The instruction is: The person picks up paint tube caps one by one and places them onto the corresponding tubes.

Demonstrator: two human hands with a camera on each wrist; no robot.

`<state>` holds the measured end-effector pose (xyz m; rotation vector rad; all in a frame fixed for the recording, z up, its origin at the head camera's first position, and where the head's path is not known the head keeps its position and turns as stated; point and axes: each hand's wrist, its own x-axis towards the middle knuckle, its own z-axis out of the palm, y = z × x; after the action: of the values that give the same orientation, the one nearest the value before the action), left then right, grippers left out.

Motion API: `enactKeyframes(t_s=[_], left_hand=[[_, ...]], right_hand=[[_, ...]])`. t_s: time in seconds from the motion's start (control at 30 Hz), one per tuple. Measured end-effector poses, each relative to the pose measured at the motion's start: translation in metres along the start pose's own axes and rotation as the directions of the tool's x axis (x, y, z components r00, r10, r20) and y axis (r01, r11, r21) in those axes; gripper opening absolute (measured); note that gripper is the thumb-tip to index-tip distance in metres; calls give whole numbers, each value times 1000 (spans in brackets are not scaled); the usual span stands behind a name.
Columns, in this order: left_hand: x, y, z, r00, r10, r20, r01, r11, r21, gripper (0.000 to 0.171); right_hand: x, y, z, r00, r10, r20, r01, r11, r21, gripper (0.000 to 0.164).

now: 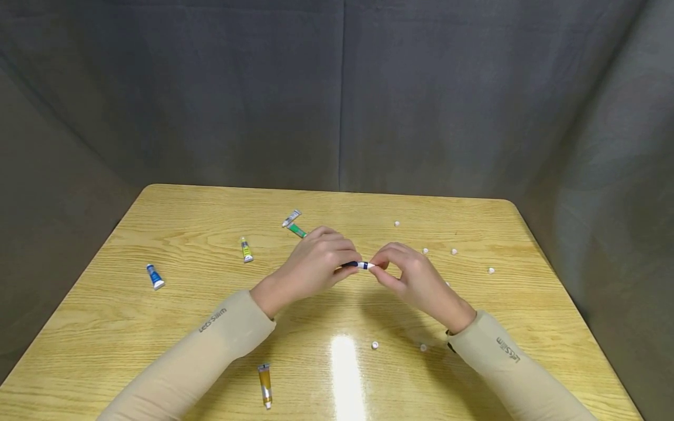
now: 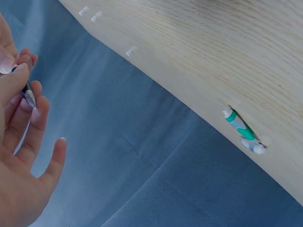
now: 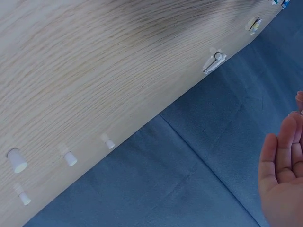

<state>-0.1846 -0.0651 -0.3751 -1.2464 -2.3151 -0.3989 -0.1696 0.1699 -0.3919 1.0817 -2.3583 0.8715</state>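
Observation:
Over the middle of the table, my left hand (image 1: 321, 257) grips a small dark blue paint tube (image 1: 363, 265) between thumb and fingers. The tube lies almost level, with its white end toward the right. My right hand (image 1: 413, 276) pinches that white end with thumb and index finger. Seen from the left wrist, the tube's flat silvery tail (image 2: 30, 98) sticks out of the left hand (image 2: 28, 175). Most of the tube's body is hidden by fingers. Only part of the right hand (image 3: 286, 175) shows in the right wrist view, with the tube out of sight there.
On the wooden table (image 1: 200, 222) lie blue (image 1: 155, 276), yellow (image 1: 246, 249), green (image 1: 297, 230) and silvery (image 1: 291, 218) tubes at the left and back. A gold tube (image 1: 265, 386) is near the front. Several white caps (image 1: 454, 251) are scattered on the right. Grey cloth (image 1: 337, 105) hangs behind.

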Motion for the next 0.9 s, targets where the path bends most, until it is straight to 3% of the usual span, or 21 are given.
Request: enactKeyframes(t_s=[0.13, 0.3, 0.53, 0.9], left_hand=[[2, 0, 1, 1000, 3, -1, -3, 1000, 25, 10], [6, -2, 4, 999, -40, 21, 41, 999, -10, 9], [8, -11, 12, 990, -122, 75, 126, 990, -59, 11], [19, -28, 21, 974, -188, 127, 197, 979, -61, 13]], right_hand=[[1, 2, -1, 999, 43, 14, -43, 999, 30, 10], [1, 8, -2, 997, 67, 36, -68, 997, 25, 7], [-4, 20, -11, 998, 49, 40, -47, 998, -35, 20], [-10, 44, -30, 988, 154, 4, -152, 980, -131, 20]])
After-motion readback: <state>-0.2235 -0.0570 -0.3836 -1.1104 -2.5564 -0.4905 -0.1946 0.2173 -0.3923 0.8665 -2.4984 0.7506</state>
